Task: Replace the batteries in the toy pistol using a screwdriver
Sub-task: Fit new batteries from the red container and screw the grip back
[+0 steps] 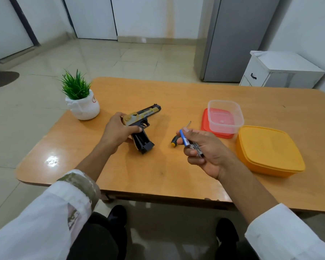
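Observation:
A gold and black toy pistol (pixel 145 114) lies on its side on the wooden table (pixel 158 177), its grip open and pointing toward me. My left hand (pixel 118 133) grips the rear of the pistol. My right hand (pixel 206 151) hovers above the table to the right and holds batteries (pixel 192 144), one blue and white, the others black and white. A small screwdriver (pixel 182 132) with a black and yellow handle lies on the table, partly hidden behind that hand's fingertips.
A potted green plant (pixel 82 101) stands at the table's far left corner. A clear plastic box (pixel 225 117) sits on a red lid (pixel 204 122) at the right, beside a closed orange container (pixel 268 151). A white cabinet and a grey fridge stand beyond the table.

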